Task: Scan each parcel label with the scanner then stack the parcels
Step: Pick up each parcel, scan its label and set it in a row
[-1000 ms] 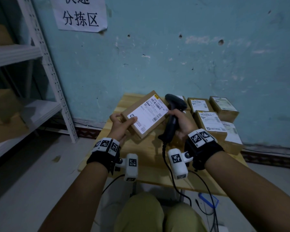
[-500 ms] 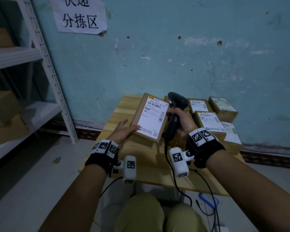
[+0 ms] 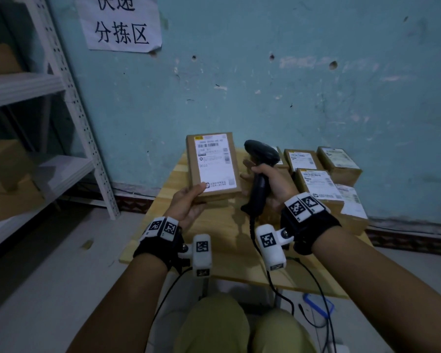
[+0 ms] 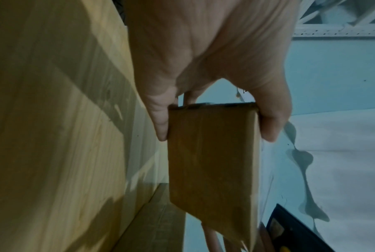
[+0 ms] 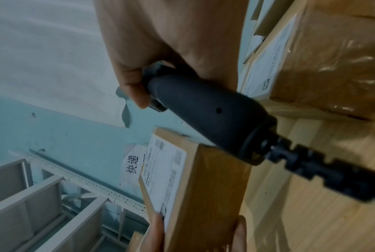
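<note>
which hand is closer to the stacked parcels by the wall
Right. The right hand, gripping the scanner, sits just beside the stacked parcels. The left hand is farther off, across the table, holding up the labelled parcel.

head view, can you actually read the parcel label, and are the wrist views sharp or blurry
Head view: dim, but the held parcel's label is bright and its print too small to read. Left wrist view: parcel soft, unlit side. Right wrist view: scanner handle fairly sharp, stacked parcels blurred.
</note>
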`<action>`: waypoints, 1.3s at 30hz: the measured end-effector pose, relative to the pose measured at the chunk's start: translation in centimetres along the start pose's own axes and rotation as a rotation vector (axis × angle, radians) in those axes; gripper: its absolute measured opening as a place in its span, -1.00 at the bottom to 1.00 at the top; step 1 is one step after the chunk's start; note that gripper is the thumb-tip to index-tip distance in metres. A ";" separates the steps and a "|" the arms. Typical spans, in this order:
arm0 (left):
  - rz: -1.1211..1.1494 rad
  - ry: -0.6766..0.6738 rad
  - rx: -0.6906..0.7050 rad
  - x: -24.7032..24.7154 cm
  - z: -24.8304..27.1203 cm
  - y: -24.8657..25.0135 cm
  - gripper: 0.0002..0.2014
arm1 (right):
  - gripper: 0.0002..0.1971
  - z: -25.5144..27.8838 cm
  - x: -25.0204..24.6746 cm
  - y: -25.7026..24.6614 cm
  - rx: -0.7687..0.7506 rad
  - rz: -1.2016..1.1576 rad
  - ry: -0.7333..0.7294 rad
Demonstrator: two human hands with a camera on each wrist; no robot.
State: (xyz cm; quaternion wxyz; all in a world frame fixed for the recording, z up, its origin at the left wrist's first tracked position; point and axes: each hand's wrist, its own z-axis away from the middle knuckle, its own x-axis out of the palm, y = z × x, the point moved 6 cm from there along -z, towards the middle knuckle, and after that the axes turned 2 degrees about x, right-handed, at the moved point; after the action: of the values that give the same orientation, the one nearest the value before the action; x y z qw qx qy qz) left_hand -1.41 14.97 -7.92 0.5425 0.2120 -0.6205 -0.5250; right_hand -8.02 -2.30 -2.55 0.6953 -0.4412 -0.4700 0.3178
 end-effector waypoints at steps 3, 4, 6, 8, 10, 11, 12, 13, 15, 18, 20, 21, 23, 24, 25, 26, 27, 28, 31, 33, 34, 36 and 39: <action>-0.087 -0.008 0.015 0.5 0.1 0.1 -0.61 | -0.77 0.2 0.4 0.3 -0.005 0.053 0.017; -0.102 -0.011 0.017 0.6 0.0 0.1 -0.54 | -0.72 0.3 0.5 0.4 -0.012 0.064 0.024; -0.133 -0.018 0.028 0.7 -0.1 0.1 -0.46 | -0.67 0.3 0.4 0.4 -0.026 0.071 0.011; -0.170 -0.031 0.056 0.6 -0.3 0.0 -0.42 | -0.77 0.3 0.3 0.4 -0.027 0.067 -0.015; -0.200 -0.042 0.061 0.5 -0.4 -0.3 -0.40 | -0.77 0.0 -0.1 0.5 -0.015 0.048 -0.024; -0.205 -0.045 0.060 0.4 -0.4 -0.5 -0.41 | -0.78 -0.2 -0.2 0.6 -0.009 0.039 -0.022; -0.212 -0.040 0.054 0.2 -0.6 -0.8 -0.42 | -0.79 -0.3 -0.3 0.6 -0.003 0.033 -0.024; -0.216 -0.032 0.042 0.0 -0.7 -1.2 -0.43 | -0.81 -0.4 -0.3 0.7 0.008 0.031 -0.021; -0.238 -0.016 0.009 -0.6 -1.1 -2.4 -0.43 | -0.86 -0.3 -0.3 1.0 0.045 0.054 0.006; -0.283 0.021 -0.020 -1.7 -1.6 -3.9 -0.47 | -0.64 -0.3 -0.2 1.9 0.088 0.119 0.050; -0.273 0.057 -0.033 -2.2 -1.9 -4.4 -0.47 | -0.44 -0.4 0.1 2.6 0.117 0.136 0.050; -0.269 0.064 -0.034 -2.4 -2.1 -4.5 -0.46 | -0.45 -0.6 0.1 2.8 0.113 0.144 0.059; -0.271 0.061 -0.036 -2.4 -2.3 -4.6 -0.47 | -0.56 -0.9 0.0 3.1 0.112 0.147 0.070; -0.269 0.062 -0.036 -2.5 -2.5 -4.7 -0.48 | -0.58 -1.1 0.0 3.2 0.116 0.141 0.058; -0.269 0.065 -0.038 -2.5 -2.6 -4.7 -0.49 | -0.58 -1.3 0.0 3.4 0.120 0.138 0.051; -0.270 0.066 -0.041 -2.6 -2.7 -4.9 -0.49 | -0.58 -1.5 -0.1 3.5 0.122 0.133 0.046; -0.271 0.068 -0.045 -2.7 -2.8 -4.9 -0.48 | -0.58 -1.5 -0.1 3.6 0.122 0.129 0.040; -0.277 0.067 -0.050 -2.7 -2.9 -5.0 -0.47 | -0.58 -1.5 -0.1 3.6 0.121 0.122 0.035; -0.310 0.049 -0.066 -2.7 -2.9 -5.1 -0.44 | -0.60 -1.4 -0.2 3.3 0.090 0.124 0.028; -0.325 0.039 -0.072 -2.6 -2.9 -5.1 -0.32 | -0.63 -1.2 -0.1 2.9 0.062 0.157 0.033; -0.334 0.032 -0.068 -2.5 -2.8 -5.1 -0.24 | -0.63 -1.0 0.0 2.8 0.054 0.171 0.035; -0.355 0.034 -0.058 -2.5 -2.6 -5.1 -0.07 | -0.67 -0.6 0.1 2.3 0.030 0.193 0.047; -0.347 0.055 -0.040 -2.8 -3.0 -5.5 0.11 | -0.84 0.5 0.8 1.9 0.018 0.188 0.022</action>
State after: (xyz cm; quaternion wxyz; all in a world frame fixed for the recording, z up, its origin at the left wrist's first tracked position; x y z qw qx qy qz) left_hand 0.51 14.07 -14.48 0.4648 0.3195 -0.5490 -0.6168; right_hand -8.24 -0.73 -3.93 0.6714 -0.4806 -0.4158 0.3812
